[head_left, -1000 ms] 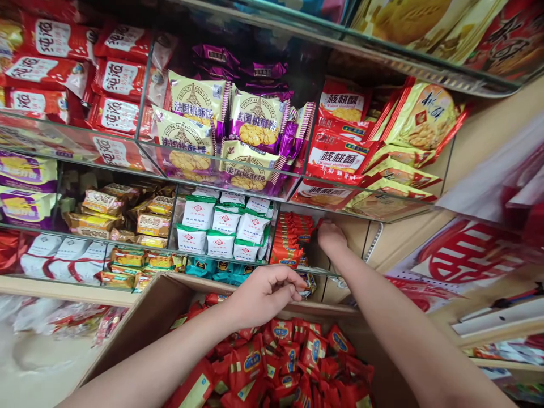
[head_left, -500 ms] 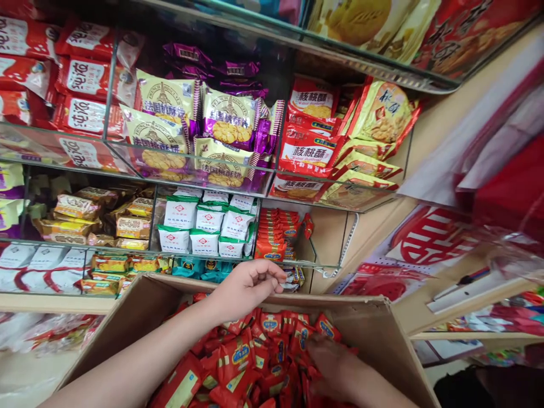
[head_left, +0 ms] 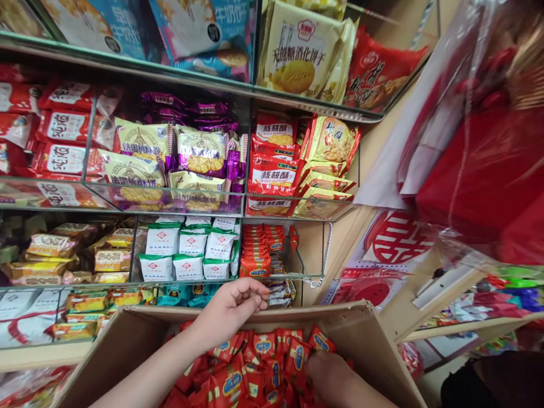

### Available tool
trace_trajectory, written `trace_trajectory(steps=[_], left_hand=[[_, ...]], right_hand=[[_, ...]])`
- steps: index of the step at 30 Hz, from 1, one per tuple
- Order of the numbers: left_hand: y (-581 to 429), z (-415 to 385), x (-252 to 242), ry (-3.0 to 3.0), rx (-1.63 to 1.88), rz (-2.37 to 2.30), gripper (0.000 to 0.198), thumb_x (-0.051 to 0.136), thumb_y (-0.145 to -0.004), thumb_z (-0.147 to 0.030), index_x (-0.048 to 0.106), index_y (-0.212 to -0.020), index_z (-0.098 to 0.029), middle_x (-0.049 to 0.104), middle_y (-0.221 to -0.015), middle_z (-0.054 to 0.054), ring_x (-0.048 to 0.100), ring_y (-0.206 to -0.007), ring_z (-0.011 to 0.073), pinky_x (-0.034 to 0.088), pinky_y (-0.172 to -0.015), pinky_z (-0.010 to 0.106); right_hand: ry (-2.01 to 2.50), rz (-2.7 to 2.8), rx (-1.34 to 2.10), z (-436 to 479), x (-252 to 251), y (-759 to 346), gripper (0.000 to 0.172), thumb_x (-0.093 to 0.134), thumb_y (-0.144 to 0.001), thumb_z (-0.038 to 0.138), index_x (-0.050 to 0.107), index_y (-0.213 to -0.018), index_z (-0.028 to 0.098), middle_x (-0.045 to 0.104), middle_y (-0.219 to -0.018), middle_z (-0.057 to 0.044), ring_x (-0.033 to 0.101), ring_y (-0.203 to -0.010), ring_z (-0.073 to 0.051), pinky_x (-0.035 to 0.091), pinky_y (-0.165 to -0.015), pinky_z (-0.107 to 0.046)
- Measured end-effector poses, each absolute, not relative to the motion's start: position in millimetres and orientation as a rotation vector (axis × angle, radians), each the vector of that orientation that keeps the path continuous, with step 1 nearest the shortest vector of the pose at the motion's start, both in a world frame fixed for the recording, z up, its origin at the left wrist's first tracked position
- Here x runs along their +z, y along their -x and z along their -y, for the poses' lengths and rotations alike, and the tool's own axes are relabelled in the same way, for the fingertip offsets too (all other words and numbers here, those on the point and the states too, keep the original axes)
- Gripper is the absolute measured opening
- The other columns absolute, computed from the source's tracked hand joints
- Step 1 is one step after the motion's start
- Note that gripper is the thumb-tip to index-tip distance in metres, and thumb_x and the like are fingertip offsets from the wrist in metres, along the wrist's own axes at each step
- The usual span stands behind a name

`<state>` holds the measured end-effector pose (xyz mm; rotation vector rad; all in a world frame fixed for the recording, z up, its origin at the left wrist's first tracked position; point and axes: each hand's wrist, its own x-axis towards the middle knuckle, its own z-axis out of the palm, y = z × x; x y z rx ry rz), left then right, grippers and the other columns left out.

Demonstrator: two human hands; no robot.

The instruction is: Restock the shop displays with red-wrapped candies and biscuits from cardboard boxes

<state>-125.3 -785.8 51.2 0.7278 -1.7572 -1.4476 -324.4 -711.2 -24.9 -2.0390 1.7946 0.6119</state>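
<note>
An open cardboard box full of small red packets stands before me. My left hand is raised over the box's far side, below the shelf, fingers curled together; whether anything is in them is hidden. My right hand is down among the packets at the box's right side, its fingers hidden. Beyond the left hand, a shelf compartment holds stacked red packets, with white-and-green packets to their left.
Clear-fronted shelves hold biscuit packs across the view. At right hang red and white plastic-wrapped goods beside a wooden shelf side. A dark shape is at lower right.
The view has shifted, so the shelves sit lower and further left. My right hand reaches deeper among the packets, its fingers now hidden. My left hand keeps its curl.
</note>
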Motion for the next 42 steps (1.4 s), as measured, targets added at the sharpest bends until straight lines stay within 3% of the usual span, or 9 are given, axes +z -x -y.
trace_trajectory(steps=[5, 8, 12, 17, 22, 25, 36, 40, 42], left_hand=[[125.7, 790.9, 50.9, -0.729, -1.472, 1.726, 0.015, 0.057, -0.076, -0.03, 0.058, -0.083, -0.017, 0.062, -0.072, 0.0, 0.059, -0.071, 0.0115, 0.046, -0.069, 0.025], [125.6, 792.2, 53.9, -0.726, -1.484, 1.737, 0.021, 0.059, -0.074, -0.034, 0.058, -0.085, -0.016, 0.062, -0.074, 0.0, 0.059, -0.072, 0.0119, 0.046, -0.071, 0.025], [123.1, 789.6, 63.7, -0.703, -1.573, 1.804, 0.033, 0.058, -0.075, -0.041, 0.058, -0.098, -0.017, 0.065, -0.09, 0.004, 0.059, -0.085, 0.0152, 0.044, -0.08, 0.029], [124.7, 789.2, 68.4, -0.669, -1.582, 1.831, 0.045, 0.064, -0.071, -0.037, 0.051, -0.111, -0.02, 0.061, -0.106, 0.005, 0.055, -0.096, 0.0173, 0.043, -0.083, 0.029], [128.5, 792.0, 61.1, -0.719, -1.606, 1.771, 0.031, 0.065, -0.071, -0.031, 0.057, -0.098, -0.017, 0.064, -0.087, 0.0, 0.056, -0.073, 0.0098, 0.043, -0.071, 0.022], [127.9, 792.4, 59.7, -0.733, -1.665, 1.695, 0.031, 0.066, -0.069, -0.03, 0.055, -0.096, -0.019, 0.063, -0.08, -0.003, 0.054, -0.067, 0.0067, 0.043, -0.065, 0.018], [132.5, 789.8, 58.3, -0.73, -1.452, 1.804, 0.017, 0.06, -0.075, -0.03, 0.055, -0.083, -0.016, 0.057, -0.076, -0.002, 0.051, -0.07, 0.0096, 0.042, -0.069, 0.022], [134.3, 789.7, 54.1, -0.785, -1.388, 1.749, 0.021, 0.055, -0.077, -0.031, 0.053, -0.092, -0.017, 0.055, -0.073, -0.002, 0.051, -0.068, 0.0098, 0.043, -0.067, 0.024], [133.5, 789.6, 53.2, -0.796, -1.387, 1.801, 0.02, 0.054, -0.078, -0.031, 0.053, -0.091, -0.017, 0.054, -0.072, -0.002, 0.051, -0.067, 0.0102, 0.043, -0.066, 0.024]], right_hand=[[1.98, -1.866, 0.443, 716.6, -2.8, 335.8, 0.026, 0.057, -0.063, 0.009, 0.071, -0.083, 0.014, 0.069, -0.09, -0.014, 0.063, -0.088, -0.028, 0.048, -0.074, -0.031], [2.032, -1.748, -0.093, 712.5, 26.1, 342.2, 0.015, 0.055, -0.068, 0.016, 0.07, -0.072, 0.018, 0.07, -0.076, -0.006, 0.063, -0.077, -0.021, 0.046, -0.068, -0.027], [1.647, -1.384, -0.839, 715.8, 67.4, 336.4, 0.02, 0.048, -0.079, 0.035, 0.055, -0.076, 0.017, 0.062, -0.062, 0.0, 0.056, -0.055, -0.011, 0.042, -0.054, -0.022], [1.186, -1.142, -1.272, 735.4, 75.9, 310.0, 0.029, 0.056, -0.074, 0.044, 0.046, -0.075, 0.017, 0.06, -0.059, 0.002, 0.057, -0.055, -0.01, 0.043, -0.053, -0.022], [1.203, -1.148, -1.379, 743.2, 61.1, 303.3, 0.028, 0.058, -0.073, 0.043, 0.048, -0.071, 0.016, 0.06, -0.059, 0.001, 0.057, -0.056, -0.01, 0.042, -0.052, -0.021], [1.263, -1.104, -1.37, 743.3, 55.8, 309.2, 0.026, 0.064, -0.07, 0.036, 0.052, -0.084, 0.018, 0.064, -0.072, 0.001, 0.056, -0.061, -0.009, 0.042, -0.055, -0.021], [1.337, -1.056, -1.488, 735.2, 51.8, 290.2, 0.032, 0.059, -0.073, 0.03, 0.043, -0.1, 0.022, 0.061, -0.096, -0.003, 0.058, -0.088, -0.014, 0.048, -0.078, -0.028], [1.596, -1.473, -1.461, 756.5, 67.7, 316.9, 0.045, 0.053, -0.076, 0.028, 0.031, -0.115, 0.022, 0.06, -0.102, -0.007, 0.059, -0.088, -0.017, 0.048, -0.076, -0.031], [1.784, -1.83, -1.248, 776.5, 79.3, 330.8, 0.054, 0.053, -0.074, 0.027, 0.027, -0.121, 0.019, 0.061, -0.095, -0.008, 0.06, -0.082, -0.02, 0.047, -0.072, -0.034]])
